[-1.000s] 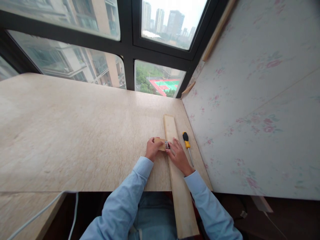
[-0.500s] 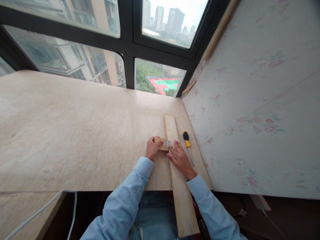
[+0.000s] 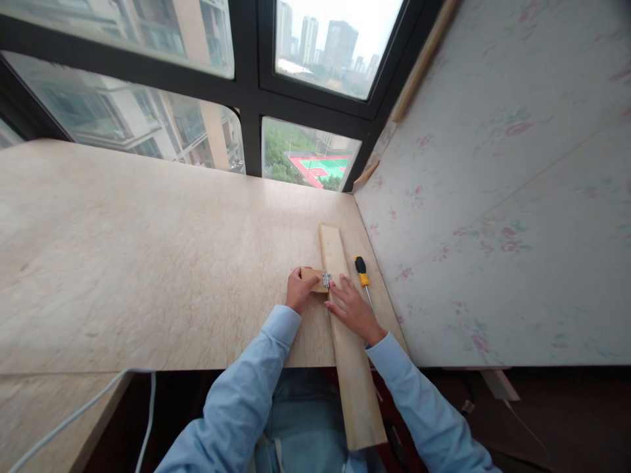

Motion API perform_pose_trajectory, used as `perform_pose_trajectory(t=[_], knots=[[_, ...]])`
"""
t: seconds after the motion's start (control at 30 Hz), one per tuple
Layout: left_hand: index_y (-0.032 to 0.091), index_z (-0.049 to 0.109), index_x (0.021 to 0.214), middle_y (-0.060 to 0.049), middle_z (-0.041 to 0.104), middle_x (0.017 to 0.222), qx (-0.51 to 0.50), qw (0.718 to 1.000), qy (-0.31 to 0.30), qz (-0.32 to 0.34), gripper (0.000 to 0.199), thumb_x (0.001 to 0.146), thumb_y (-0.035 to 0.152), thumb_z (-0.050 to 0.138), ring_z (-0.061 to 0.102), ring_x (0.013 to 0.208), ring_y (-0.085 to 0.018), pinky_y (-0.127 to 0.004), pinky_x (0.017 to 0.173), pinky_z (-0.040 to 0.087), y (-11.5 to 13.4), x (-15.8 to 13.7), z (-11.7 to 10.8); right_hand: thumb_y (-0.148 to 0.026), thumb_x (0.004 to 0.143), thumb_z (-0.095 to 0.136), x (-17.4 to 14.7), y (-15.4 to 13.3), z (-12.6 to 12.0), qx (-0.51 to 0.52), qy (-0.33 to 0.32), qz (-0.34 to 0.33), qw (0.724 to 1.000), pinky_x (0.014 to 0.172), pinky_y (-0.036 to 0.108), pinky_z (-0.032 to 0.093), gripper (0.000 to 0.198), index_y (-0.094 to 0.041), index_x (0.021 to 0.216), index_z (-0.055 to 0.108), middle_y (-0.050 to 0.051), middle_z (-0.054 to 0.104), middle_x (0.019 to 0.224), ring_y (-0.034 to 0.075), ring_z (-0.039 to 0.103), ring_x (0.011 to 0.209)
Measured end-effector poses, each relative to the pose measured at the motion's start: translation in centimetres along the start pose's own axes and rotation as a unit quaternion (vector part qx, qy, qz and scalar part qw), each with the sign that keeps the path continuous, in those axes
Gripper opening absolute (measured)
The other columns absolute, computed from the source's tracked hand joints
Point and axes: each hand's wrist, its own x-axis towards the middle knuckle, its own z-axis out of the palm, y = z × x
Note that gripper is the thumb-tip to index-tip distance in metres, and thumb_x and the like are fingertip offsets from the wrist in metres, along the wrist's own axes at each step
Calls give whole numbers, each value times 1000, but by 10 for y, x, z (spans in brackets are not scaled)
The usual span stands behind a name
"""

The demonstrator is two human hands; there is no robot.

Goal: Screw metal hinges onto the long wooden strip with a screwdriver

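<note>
silver metal hinge (image 3: 326, 280): sitting on a small tan wooden block (image 3: 314, 272) beside the long pale wooden plank (image 3: 351, 371); fastening too small to tell
left hand (image 3: 298, 290): pinching the block, fingers closed around it
right hand (image 3: 353, 307): resting on the plank, fingers loosely spread, gripping nothing visible
black-and-yellow screwdriver (image 3: 363, 278): lying unheld; any driving is seemingly waiting
edges: plank overhanging the front; floral-papered wall (image 3: 468, 217) crowding the right
room: beige marbled tabletop (image 3: 172, 263) stretching left

1. a beige, marble-patterned countertop (image 3: 148, 263) spans the view below the window.
2. a dark-framed glass window (image 3: 250, 98) stands behind it.
3. outside: hazy grey towers (image 3: 341, 46) and, lower, a red-and-green sports court (image 3: 320, 169).
4. to the right, a pale wall with pink-flowered wallpaper (image 3: 513, 197).
5. at lower left, 1 bent white cable (image 3: 151, 407).
</note>
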Motion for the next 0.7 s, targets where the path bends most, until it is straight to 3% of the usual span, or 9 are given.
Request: perform_pose_trajectory(t=[0.27,0.5,0.6,0.7], knots=[[14,59,100,-7,65,92,-6,999,-39,-19,41,62,20,73,64,78,-19,-26,59,52,8,-8,-4,-59,77,65,-13,-7,18,54,30,141,988,116,56,24,100,-13,153,17,22,16,159,35,13,147],[15,59,113,-11,68,104,-45,995,-92,-11,53,65,28,77,67,89,-23,-31,67,56,12,-13,-8,-59,79,61,-17,-6,22,92,29,170,981,118,54,21,97,-11,151,18,22,22,157,35,18,146],[14,59,118,-14,69,108,-47,992,-113,38,57,67,32,78,66,98,-25,-36,80,55,12,-17,-5,-64,77,62,-18,-2,26,113,47,162,979,117,57,22,98,-14,151,22,20,24,157,36,20,146],[14,60,120,-16,66,117,39,985,-128,112,53,73,34,74,63,107,-27,-42,90,52,12,-22,-1,-65,74,65,-18,-3,25,133,58,164,976,116,59,22,99,-14,149,26,21,27,156,39,23,144]])
